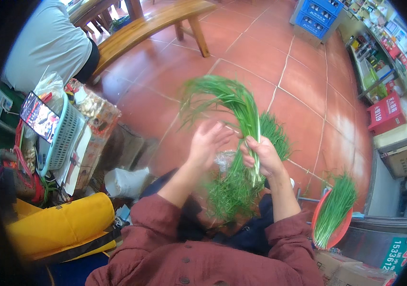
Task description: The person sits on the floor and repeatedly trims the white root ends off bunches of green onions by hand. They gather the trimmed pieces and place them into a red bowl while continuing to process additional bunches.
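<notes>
A bunch of green garlic chives (241, 103) is gripped near its white stem ends in my right hand (264, 153); the leaves arch over to the left and their tips look blurred. My left hand (209, 143) is raised beside the bunch with its fingers apart, palm towards the chives, and holds nothing that I can make out. Below both hands, between my legs, lies a heap of loose chives (232, 196), with more chives (277, 137) behind my right hand. A clear plastic bag (225, 159) shows between my hands. At the right, chives lie in a red plastic basin (346, 223).
At the left stand a light-blue plastic basket (58, 143) with a phone (40, 116) propped against it, a box holding garlic (89, 107) and a yellow bag (60, 225). A person (49, 46) sits on a wooden bench (146, 25). Blue crates (314, 18) stand ahead.
</notes>
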Tool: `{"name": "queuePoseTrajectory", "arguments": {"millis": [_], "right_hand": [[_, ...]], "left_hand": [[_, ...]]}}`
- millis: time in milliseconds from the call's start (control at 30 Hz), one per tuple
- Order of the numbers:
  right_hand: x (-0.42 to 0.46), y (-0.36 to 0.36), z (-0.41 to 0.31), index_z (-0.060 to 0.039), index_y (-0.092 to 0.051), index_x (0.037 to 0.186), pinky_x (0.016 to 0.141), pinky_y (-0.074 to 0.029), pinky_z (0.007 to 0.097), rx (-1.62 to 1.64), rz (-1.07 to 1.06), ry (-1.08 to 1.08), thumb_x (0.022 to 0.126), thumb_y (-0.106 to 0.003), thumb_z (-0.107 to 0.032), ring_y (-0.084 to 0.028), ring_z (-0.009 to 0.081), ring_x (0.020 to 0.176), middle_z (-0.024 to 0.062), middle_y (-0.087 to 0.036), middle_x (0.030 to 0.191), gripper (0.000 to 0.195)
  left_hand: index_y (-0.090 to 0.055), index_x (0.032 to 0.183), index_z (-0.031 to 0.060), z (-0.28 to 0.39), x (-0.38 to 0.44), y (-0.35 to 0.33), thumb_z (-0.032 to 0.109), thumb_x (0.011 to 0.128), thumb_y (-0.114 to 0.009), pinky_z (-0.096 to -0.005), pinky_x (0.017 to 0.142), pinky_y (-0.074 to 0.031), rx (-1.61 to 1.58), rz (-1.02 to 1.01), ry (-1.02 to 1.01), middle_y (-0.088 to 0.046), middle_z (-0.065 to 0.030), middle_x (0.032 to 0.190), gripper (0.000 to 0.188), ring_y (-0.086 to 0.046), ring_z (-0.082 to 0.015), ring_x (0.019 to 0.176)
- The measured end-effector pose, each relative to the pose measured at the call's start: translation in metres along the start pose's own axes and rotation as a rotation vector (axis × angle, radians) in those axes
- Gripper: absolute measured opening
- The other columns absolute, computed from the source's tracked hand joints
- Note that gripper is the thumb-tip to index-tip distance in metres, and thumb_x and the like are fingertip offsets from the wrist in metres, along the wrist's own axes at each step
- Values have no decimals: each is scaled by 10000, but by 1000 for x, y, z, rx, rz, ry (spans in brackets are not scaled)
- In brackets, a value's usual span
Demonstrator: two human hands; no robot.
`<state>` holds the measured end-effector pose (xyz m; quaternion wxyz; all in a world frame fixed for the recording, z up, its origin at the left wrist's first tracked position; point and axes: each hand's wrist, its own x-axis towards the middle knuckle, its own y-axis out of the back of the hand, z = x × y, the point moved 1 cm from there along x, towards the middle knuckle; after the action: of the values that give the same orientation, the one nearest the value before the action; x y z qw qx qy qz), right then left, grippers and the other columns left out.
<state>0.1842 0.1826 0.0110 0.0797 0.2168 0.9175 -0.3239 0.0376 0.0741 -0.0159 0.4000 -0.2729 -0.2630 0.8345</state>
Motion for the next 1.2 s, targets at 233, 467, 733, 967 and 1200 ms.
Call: {"name": "queuePoseTrajectory", "arguments": {"millis": [233,467,733,967,1200], "right_hand": [[-7,0,-6,-24,-513,977,428,-417,256,116,-77,-30,981,-514,-229,-493,117,495,67,-550,735,204],[-27,3,2,-13,-535,961,434,-440,258,49,-114,-66,969,-540,-262,-532,128,514,68,-565,720,249],[-22,4,19,2,-600,1029,637,-519,263,-274,-92,-218,955,-563,-321,-635,156,706,93,-642,857,333],[9,-15,-30,13,-606,1144,850,-476,293,-771,243,378,924,-594,-180,-618,156,946,91,-657,1022,292],[83,-173,-48,7,-599,1120,902,-479,338,-1338,-170,903,846,-626,-15,-622,236,1037,133,-643,1079,276]], "left_hand": [[-524,1201,5,-29,9,-11,456,954,-513,-449,803,-527,-132,-689,410,-686,-165,900,515,-682,-296,830],[-319,1438,32,-32,9,-41,438,924,-556,-434,892,-525,-208,-660,312,-628,-165,1168,697,-653,-287,992],[-237,1468,125,-7,16,-34,118,930,-573,-334,763,-512,-261,-511,111,-566,-65,957,634,-586,-164,816],[-348,1372,75,8,10,-13,113,914,-592,-290,652,-460,-283,-223,57,-543,-37,851,521,-529,-135,697],[-597,949,72,10,11,9,233,938,-588,-288,509,-462,-419,99,218,-590,-24,712,162,-551,-139,545]]}}
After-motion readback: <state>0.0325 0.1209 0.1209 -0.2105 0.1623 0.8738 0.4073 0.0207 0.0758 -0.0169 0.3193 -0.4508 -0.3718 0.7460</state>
